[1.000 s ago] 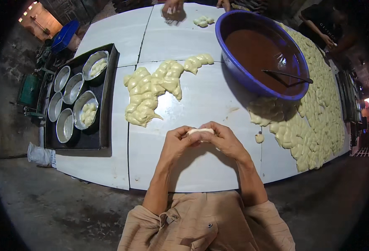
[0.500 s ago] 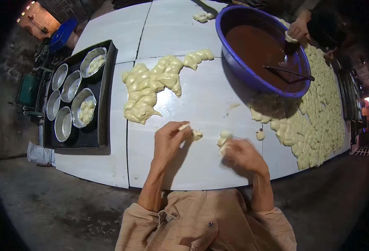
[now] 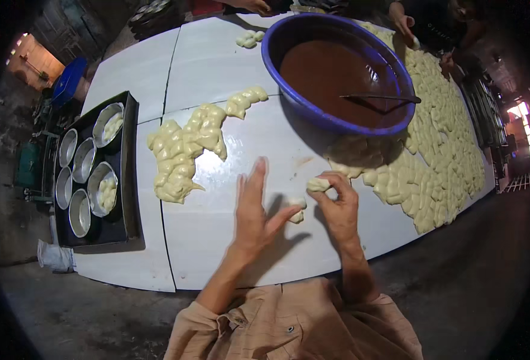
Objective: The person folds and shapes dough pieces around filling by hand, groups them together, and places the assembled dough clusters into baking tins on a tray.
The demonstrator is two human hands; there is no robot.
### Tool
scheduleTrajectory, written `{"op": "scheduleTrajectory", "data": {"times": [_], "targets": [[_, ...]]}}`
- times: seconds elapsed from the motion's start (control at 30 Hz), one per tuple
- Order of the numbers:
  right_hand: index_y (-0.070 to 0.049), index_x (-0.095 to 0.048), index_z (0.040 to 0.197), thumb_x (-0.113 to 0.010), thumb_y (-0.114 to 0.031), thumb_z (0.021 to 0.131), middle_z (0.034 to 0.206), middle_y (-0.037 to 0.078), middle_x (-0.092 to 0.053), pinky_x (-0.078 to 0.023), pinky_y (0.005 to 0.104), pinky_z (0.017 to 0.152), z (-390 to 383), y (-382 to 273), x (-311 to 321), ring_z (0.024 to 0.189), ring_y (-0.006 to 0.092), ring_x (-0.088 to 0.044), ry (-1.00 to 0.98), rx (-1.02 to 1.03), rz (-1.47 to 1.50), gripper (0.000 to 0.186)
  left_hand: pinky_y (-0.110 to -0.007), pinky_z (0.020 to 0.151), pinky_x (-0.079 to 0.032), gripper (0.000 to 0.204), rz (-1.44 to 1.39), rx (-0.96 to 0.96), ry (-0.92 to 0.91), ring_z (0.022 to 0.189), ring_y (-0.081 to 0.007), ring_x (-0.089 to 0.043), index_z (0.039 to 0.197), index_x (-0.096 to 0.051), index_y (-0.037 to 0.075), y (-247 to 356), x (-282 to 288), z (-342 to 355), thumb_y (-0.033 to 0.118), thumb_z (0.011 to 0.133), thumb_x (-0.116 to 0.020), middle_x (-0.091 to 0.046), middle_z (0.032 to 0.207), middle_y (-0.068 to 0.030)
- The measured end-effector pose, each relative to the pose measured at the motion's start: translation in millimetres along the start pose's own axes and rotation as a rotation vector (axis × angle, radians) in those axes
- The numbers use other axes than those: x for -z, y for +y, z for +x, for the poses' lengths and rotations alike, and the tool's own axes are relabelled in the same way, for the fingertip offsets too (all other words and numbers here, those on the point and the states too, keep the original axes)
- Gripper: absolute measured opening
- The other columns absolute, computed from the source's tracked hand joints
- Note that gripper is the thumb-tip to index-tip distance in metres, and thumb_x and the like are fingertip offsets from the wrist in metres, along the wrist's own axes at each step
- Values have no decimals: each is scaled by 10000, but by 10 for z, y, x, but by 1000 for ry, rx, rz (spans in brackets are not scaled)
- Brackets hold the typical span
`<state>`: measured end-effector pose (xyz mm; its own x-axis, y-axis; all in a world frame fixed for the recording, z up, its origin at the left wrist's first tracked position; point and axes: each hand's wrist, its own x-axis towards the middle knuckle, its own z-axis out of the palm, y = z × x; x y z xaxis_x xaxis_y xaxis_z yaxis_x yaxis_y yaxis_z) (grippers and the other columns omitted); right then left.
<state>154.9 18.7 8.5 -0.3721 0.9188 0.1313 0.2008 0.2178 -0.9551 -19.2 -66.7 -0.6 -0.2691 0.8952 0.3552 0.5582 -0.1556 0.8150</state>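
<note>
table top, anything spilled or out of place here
A faint brown smear marks the white table beside the blue basin, the colour of its filling. Otherwise nothing stands out.

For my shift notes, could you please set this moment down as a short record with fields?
Surface: white table
Left hand: open, fingers spread, flat on the table beside a dough piece
Right hand: fingertip grip on a small dough piece
Centre: heap of pale dough pieces
Far right: blue basin of brown filling
Left: black tray of round tins
</note>
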Motion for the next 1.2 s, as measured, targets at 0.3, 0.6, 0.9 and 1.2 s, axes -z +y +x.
{"op": "scheduleTrajectory", "data": {"times": [0.3, 0.6, 0.9, 1.2], "targets": [[-33, -572, 1106, -636, -36, 912, 990, 33, -621, -498, 247, 809, 74, -395, 31, 885, 107, -608, 21, -366, 1093, 205, -348, 986, -480, 1072, -913, 16, 101, 1231, -255, -548, 1467, -313, -62, 299, -1026, 335, 588, 726, -736, -543, 1356, -205], [-29, -568, 988, -606, -167, 907, 849, 19, -584, -473, 269, 709, 1703, -253, 739, 806, 87, -559, -175, -136, 157, 165, -306, 906, -543, 538, -980, 608, -149, 1015, -198, -660, 1439, -397, 33, 71, -717, 298, 149, 964, -621, -613, 1206, -185], [-17, -649, 986, -620, -241, 855, 891, 101, -680, -469, 369, 715, 2174, 53, 781, 808, 224, -636, -618, -116, -516, 260, -296, 866, -551, 451, -737, 628, -239, 1047, -180, -632, 1295, -538, -47, -94, -511, 322, 253, 969, -629, -651, 1150, -159], [-49, -579, 1088, -608, -78, 933, 913, 57, -657, -549, 257, 631, 1380, -265, 485, 736, 119, -651, -182, -199, 683, 160, -360, 913, -507, 480, -1090, 622, -225, 1155, -221, -586, 1340, -529, 23, 237, -727, 648, 359, 999, -562, -611, 1261, -93]]}}
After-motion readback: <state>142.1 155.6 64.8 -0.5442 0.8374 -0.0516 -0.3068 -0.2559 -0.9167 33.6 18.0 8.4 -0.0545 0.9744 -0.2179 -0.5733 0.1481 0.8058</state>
